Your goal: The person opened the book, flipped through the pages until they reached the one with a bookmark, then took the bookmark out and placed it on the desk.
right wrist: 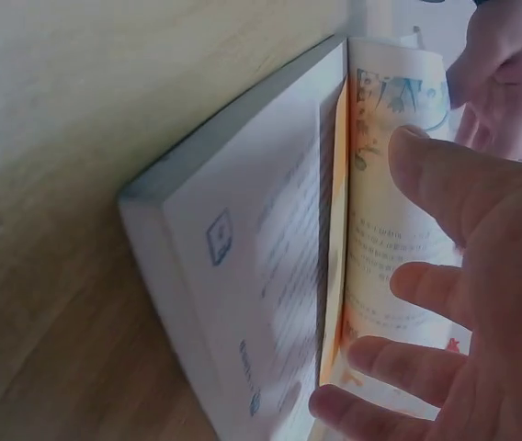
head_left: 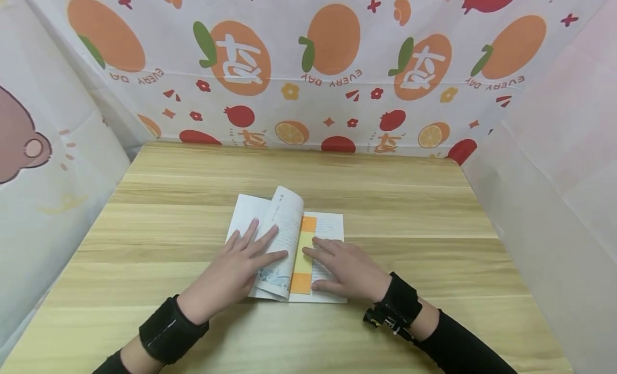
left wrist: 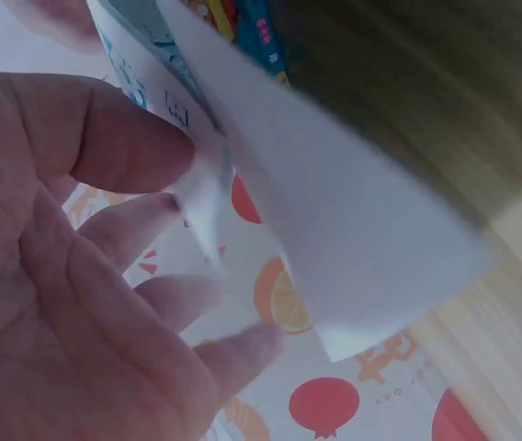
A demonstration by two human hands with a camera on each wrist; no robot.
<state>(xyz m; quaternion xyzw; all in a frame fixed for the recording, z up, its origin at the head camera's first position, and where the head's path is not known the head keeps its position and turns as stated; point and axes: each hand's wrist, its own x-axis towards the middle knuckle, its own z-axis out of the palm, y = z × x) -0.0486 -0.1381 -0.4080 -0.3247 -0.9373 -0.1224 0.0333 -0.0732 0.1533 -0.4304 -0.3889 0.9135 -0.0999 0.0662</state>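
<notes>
A thick paperback book (head_left: 330,222) lies open on the table, with printed text on its pages. One lifted, curved page (head_left: 285,216) leans to the left of the fold. Along the fold, on the right page, lies a flat orange and yellow strip (head_left: 305,245). My left hand (head_left: 233,275) spreads its fingers over the left pages, thumb on the curved page. In the left wrist view, the thumb touches a bent page (left wrist: 325,202). Fingers slightly bent, my right hand (head_left: 354,269) is over the right page with fingertips beside the strip.
The wooden table (head_left: 409,202) extends around the book on all sides. Behind it hangs a white cloth (head_left: 284,52) printed with fruit. Pale cloths hang at the left and right. A black band circles each wrist.
</notes>
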